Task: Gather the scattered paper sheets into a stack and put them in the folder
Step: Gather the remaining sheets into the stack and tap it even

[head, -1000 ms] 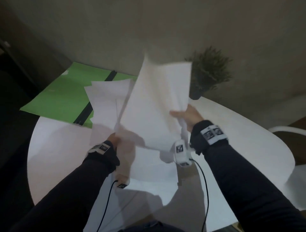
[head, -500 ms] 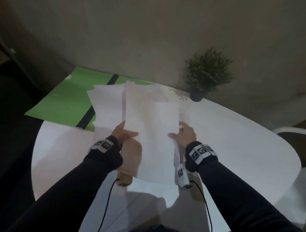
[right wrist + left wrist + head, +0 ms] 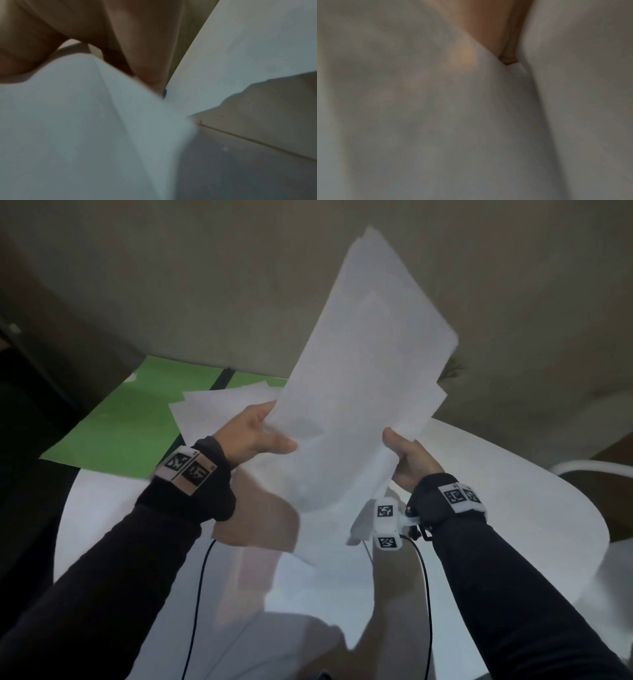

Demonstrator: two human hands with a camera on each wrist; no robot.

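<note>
A bundle of white paper sheets (image 3: 359,392) stands tilted upright in the air above the round white table (image 3: 513,508). My left hand (image 3: 260,436) grips the bundle's lower left edge, thumb on the front. My right hand (image 3: 407,457) grips its lower right edge. More loose sheets (image 3: 219,409) lie on the table behind my left hand, partly over the open green folder (image 3: 130,419) at the far left. Both wrist views are blurred: paper (image 3: 436,121) fills the left one, and paper (image 3: 85,121) under my fingers (image 3: 140,54) fills the right one.
A small potted plant (image 3: 452,369) peeks out behind the raised sheets at the table's far side. A white chair rim (image 3: 596,465) shows at the right. A beige wall stands close behind the table. Black cables hang from both wrists.
The sheets lay low over the table half a second ago. Both hands have since raised them steeply upright, and they now hide most of the plant.
</note>
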